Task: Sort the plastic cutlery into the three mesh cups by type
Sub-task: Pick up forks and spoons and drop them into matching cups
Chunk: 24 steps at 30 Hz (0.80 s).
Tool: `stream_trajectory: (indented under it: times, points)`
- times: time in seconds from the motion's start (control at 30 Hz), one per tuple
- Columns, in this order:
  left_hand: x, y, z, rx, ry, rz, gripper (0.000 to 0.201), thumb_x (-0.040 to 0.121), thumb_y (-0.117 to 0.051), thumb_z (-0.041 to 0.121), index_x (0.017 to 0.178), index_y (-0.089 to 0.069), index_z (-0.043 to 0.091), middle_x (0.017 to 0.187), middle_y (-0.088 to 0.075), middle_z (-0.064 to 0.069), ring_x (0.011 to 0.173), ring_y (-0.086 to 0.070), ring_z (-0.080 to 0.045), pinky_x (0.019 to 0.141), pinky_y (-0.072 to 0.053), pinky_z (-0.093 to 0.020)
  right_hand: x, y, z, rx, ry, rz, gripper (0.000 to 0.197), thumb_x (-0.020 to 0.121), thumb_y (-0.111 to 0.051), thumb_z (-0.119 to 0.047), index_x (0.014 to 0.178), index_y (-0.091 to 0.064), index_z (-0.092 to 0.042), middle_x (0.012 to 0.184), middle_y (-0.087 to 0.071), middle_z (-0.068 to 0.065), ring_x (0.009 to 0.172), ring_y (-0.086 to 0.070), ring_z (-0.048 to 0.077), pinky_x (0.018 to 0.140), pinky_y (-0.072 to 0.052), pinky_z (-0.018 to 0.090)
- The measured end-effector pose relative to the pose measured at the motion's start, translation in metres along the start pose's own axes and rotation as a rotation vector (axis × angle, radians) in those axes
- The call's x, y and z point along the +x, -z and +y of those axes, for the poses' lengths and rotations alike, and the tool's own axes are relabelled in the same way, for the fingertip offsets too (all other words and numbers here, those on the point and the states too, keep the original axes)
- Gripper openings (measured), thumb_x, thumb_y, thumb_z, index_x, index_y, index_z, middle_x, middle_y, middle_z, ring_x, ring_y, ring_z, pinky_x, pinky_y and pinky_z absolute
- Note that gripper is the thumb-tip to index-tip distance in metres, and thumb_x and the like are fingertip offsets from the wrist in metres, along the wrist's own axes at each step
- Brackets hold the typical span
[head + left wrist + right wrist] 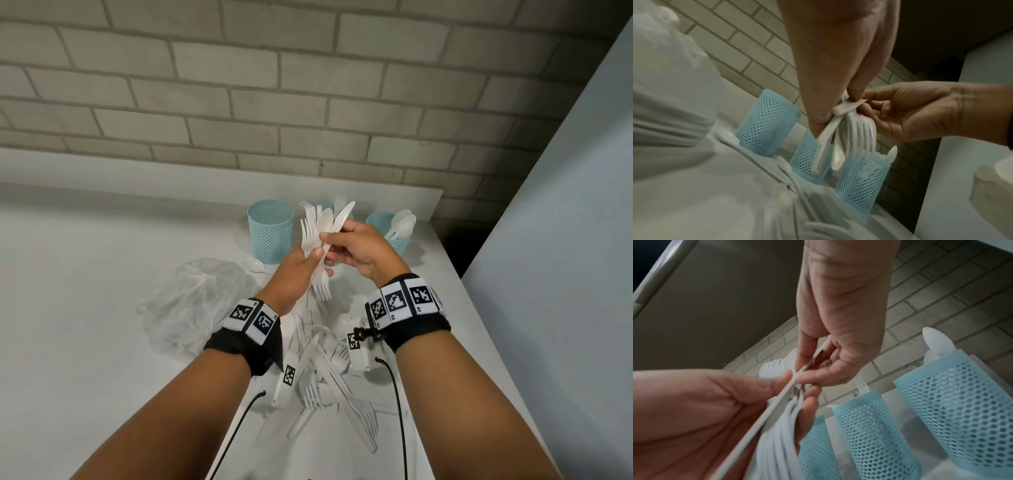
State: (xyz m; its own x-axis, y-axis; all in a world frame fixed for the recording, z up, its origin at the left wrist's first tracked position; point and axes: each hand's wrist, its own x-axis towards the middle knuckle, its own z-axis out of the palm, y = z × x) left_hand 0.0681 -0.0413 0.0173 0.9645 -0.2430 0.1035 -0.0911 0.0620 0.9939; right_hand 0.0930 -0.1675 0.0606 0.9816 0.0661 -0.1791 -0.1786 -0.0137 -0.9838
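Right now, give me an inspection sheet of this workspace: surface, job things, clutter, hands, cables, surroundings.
Surface: white counter.
Job's things: three blue mesh cups; left cup looks empty, right cup holds spoons; loose cutlery pile.
Clutter: crumpled clear plastic bag.
Hands: left hand grips a mixed cutlery bundle; right hand pinches a knife from it.
Cables: black wrist cables.
Surroundings: brick wall.

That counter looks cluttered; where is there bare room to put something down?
The counter is bare on its left side, left of the plastic bag and the cups. It is crowded near the front, where the loose cutlery lies.
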Motion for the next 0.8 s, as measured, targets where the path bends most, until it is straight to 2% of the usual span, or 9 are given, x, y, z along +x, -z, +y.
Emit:
stream_trajectory:
  times: [0.1,0.17,0.23,0.33,0.47,0.57,0.63,0.73,0.8]
  points:
    - [0.0017,0.0039,-0.0010,0.009,0.033,0.023,0.030,0.100,-0.039,0.021,0.121,-0.054,0.005,0.083,-0.057,-0.002,0.073,-0.057,-0.008,0.062,-0.048,-0.010,0.0008,-0.0010,-0.0009,-0.105,0.049,0.038,0.011,0.087,-0.064,-0.011,0.084,-0.064,-0.022,0.078,-0.064,-0.006,0.072,-0.056,0.008,0.065,-0.041,0.021]
    - [0.0020,0.0049,-0.0016,0.001,0.045,0.020,0.024,0.099,-0.042,0.024,0.114,-0.055,0.009,0.079,-0.056,-0.001,0.071,-0.057,-0.008,0.061,-0.049,-0.010,0.0019,-0.0014,-0.0015,-0.109,0.051,0.063,0.011,0.088,-0.063,-0.014,0.082,-0.063,-0.022,0.078,-0.064,-0.005,0.073,-0.055,0.008,0.063,-0.039,0.021]
    - [0.0018,0.0040,-0.0006,-0.015,0.073,0.022,0.021,0.098,-0.044,0.026,0.109,-0.056,0.013,0.077,-0.055,0.001,0.070,-0.055,-0.009,0.055,-0.047,-0.009,0.0026,-0.0015,-0.0018,-0.076,0.043,0.097,0.012,0.091,-0.059,-0.013,0.080,-0.062,-0.019,0.076,-0.064,-0.001,0.070,-0.055,0.010,0.060,-0.040,0.020]
    - [0.0005,0.0016,0.0020,0.001,0.117,0.043,0.026,0.099,-0.041,0.032,0.114,-0.056,0.018,0.081,-0.057,0.005,0.070,-0.054,-0.008,0.048,-0.045,-0.008,0.0027,-0.0024,-0.0016,-0.038,0.048,0.120,0.015,0.094,-0.053,-0.012,0.081,-0.060,-0.017,0.073,-0.063,0.000,0.067,-0.057,0.011,0.061,-0.044,0.020]
    - [0.0014,0.0028,-0.0017,0.028,0.143,0.071,0.038,0.101,-0.030,0.038,0.112,-0.058,0.014,0.079,-0.058,0.001,0.067,-0.054,-0.010,0.054,-0.048,-0.014,0.0018,-0.0051,-0.0004,-0.058,0.055,0.118,0.014,0.097,-0.048,-0.015,0.087,-0.058,-0.013,0.074,-0.063,0.002,0.065,-0.061,0.012,0.052,-0.049,0.016]
    - [0.0035,0.0038,-0.0044,0.009,0.184,0.098,0.039,0.102,-0.032,0.033,0.119,-0.055,0.008,0.086,-0.059,-0.001,0.069,-0.056,-0.011,0.066,-0.050,-0.022,0.0039,-0.0032,0.0016,-0.015,0.042,0.184,0.015,0.097,-0.049,-0.018,0.099,-0.060,-0.008,0.074,-0.063,0.003,0.063,-0.061,0.014,0.054,-0.049,0.019]
    - [0.0033,0.0038,-0.0045,-0.026,0.222,0.111,0.035,0.102,-0.033,0.030,0.118,-0.054,0.007,0.081,-0.056,-0.002,0.065,-0.055,-0.011,0.063,-0.049,-0.021,0.0062,0.0001,0.0035,0.031,0.032,0.230,0.014,0.097,-0.049,-0.016,0.100,-0.059,-0.006,0.074,-0.062,0.004,0.064,-0.058,0.013,0.057,-0.049,0.021]
    - [0.0024,0.0020,-0.0038,-0.101,0.277,0.117,0.028,0.102,-0.033,0.029,0.108,-0.054,0.010,0.067,-0.048,-0.001,0.053,-0.050,-0.010,0.056,-0.045,-0.021,0.0082,0.0031,0.0061,0.097,0.006,0.239,0.008,0.095,-0.049,-0.007,0.095,-0.057,-0.005,0.076,-0.062,0.007,0.068,-0.059,0.015,0.064,-0.053,0.025]
    - [0.0021,-0.0004,-0.0033,-0.111,0.307,0.132,0.026,0.101,-0.034,0.029,0.101,-0.055,0.013,0.065,-0.046,-0.001,0.053,-0.047,-0.013,0.055,-0.042,-0.023,0.0080,0.0048,0.0075,0.151,-0.008,0.224,0.010,0.095,-0.050,-0.003,0.104,-0.052,-0.006,0.078,-0.062,0.007,0.068,-0.061,0.015,0.061,-0.056,0.025]
